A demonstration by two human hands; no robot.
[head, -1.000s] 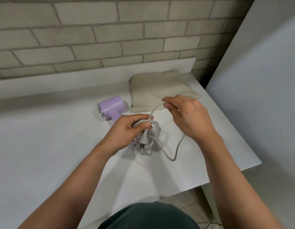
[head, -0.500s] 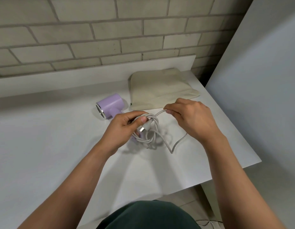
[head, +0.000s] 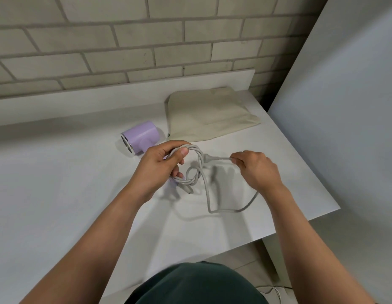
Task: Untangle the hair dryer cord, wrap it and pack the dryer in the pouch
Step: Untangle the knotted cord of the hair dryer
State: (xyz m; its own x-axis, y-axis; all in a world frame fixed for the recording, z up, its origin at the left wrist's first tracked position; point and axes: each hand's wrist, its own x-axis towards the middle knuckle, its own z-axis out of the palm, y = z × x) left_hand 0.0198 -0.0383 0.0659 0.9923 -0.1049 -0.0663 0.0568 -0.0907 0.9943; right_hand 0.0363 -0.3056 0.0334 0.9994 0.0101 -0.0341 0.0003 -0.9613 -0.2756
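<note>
A lilac hair dryer (head: 140,137) lies on the white table (head: 59,183), its handle hidden behind my left hand. Its grey cord (head: 207,194) is knotted into loops beside the handle. My left hand (head: 160,170) grips the top of the loops. My right hand (head: 255,170) pinches a stretch of the cord and holds it taut to the right, just above the table. A slack length trails from under my right hand toward the front and bends back to the knot. A beige cloth pouch (head: 208,116) lies flat behind the hands.
A brick wall (head: 146,40) and a low white ledge run along the back of the table. A grey panel (head: 344,106) stands at the right, close to the table's right edge. Another cable lies on the floor at the bottom right.
My right hand has pulled its stretch of cord out to the right, away from the loops. The tight bundle in my left hand has opened into looser loops.
</note>
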